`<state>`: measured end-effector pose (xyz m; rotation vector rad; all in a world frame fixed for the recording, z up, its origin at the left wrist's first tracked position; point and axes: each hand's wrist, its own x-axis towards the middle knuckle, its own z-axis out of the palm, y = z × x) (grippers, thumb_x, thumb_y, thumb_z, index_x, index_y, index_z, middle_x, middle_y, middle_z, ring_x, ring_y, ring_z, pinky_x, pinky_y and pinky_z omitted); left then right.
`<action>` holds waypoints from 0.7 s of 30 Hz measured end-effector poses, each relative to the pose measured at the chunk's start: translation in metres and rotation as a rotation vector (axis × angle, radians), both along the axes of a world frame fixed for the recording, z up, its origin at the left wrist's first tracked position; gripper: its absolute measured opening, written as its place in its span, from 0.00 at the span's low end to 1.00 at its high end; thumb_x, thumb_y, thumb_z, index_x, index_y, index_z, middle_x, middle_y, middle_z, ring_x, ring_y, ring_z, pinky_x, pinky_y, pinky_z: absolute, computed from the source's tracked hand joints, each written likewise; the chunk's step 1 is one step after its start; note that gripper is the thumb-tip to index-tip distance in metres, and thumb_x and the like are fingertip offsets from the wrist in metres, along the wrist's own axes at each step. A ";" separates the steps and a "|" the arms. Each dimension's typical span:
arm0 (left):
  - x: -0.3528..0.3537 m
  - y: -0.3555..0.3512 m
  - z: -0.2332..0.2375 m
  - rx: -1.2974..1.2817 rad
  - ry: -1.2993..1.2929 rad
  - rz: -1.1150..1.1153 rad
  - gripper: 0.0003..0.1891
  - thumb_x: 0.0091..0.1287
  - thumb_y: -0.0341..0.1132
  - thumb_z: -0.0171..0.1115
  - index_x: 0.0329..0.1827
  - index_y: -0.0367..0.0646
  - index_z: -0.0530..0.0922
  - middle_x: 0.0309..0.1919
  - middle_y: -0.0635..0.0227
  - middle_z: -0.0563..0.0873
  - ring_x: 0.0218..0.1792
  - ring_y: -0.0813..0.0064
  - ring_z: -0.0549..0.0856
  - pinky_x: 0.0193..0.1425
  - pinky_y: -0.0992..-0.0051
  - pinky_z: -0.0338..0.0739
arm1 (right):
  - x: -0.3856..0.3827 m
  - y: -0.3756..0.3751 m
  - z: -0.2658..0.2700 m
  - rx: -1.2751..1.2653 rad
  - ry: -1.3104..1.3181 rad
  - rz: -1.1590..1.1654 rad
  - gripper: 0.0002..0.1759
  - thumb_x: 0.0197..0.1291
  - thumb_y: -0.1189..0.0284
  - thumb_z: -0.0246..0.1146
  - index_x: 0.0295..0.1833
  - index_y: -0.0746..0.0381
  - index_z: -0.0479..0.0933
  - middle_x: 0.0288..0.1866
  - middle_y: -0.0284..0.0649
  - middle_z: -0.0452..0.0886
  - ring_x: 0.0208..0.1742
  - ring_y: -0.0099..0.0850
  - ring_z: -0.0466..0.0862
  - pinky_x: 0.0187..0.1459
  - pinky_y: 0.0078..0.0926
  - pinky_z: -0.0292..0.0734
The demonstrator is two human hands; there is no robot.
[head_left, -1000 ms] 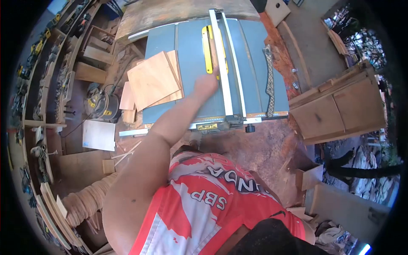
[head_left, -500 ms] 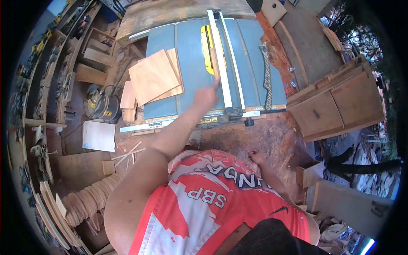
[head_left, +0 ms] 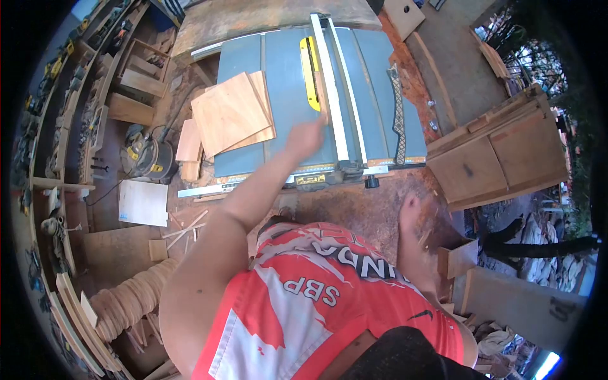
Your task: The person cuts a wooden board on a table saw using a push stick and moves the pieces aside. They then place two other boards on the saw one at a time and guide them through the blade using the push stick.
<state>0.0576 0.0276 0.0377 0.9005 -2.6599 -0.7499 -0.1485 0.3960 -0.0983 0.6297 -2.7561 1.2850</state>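
My left hand (head_left: 306, 139) reaches over the blue table saw top (head_left: 285, 82), its fingers closed at the near end of a thin wooden strip (head_left: 321, 95). That strip lies between the yellow blade insert (head_left: 310, 76) and the long metal fence (head_left: 332, 95). Blur softens the fingertips. To the left of this hand, square plywood panels (head_left: 230, 113) rest stacked on the saw. My right hand (head_left: 410, 212) hangs in the air before the saw's front edge, fingers curled, with nothing visible in it.
A black knob (head_left: 372, 182) sticks out at the saw's front. Tool shelves (head_left: 69, 120) line the left side, near a shop vacuum (head_left: 152, 158). Stacked wooden discs (head_left: 130, 301) lie lower left. At the right stand a large wooden panel (head_left: 506, 158) and an open box (head_left: 458, 258).
My right hand has moved up and to the right, away from my body. My left hand stays near the strip's end, its pointing finger now more bent. The view has shifted slightly.
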 end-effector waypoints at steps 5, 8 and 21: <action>0.059 0.059 -0.016 -0.053 0.227 -0.067 0.23 0.63 0.29 0.60 0.64 0.45 0.77 0.50 0.55 0.83 0.56 0.55 0.79 0.63 0.51 0.68 | -0.067 -0.137 0.126 -0.024 0.392 0.314 0.18 0.67 0.62 0.62 0.52 0.66 0.79 0.43 0.54 0.82 0.51 0.52 0.81 0.55 0.45 0.75; 0.083 0.085 -0.006 0.020 0.266 -0.095 0.23 0.61 0.29 0.61 0.62 0.45 0.79 0.54 0.57 0.80 0.59 0.55 0.77 0.67 0.55 0.67 | -0.072 -0.199 0.146 0.338 0.322 0.363 0.21 0.64 0.60 0.65 0.52 0.67 0.79 0.48 0.57 0.82 0.56 0.51 0.80 0.59 0.44 0.74; 0.204 0.021 0.000 0.109 0.489 0.011 0.19 0.62 0.23 0.60 0.57 0.42 0.81 0.50 0.55 0.83 0.51 0.52 0.82 0.58 0.62 0.78 | 0.048 -0.126 0.247 0.057 -0.338 0.442 0.22 0.68 0.64 0.63 0.60 0.65 0.71 0.24 0.37 0.78 0.23 0.27 0.79 0.29 0.28 0.75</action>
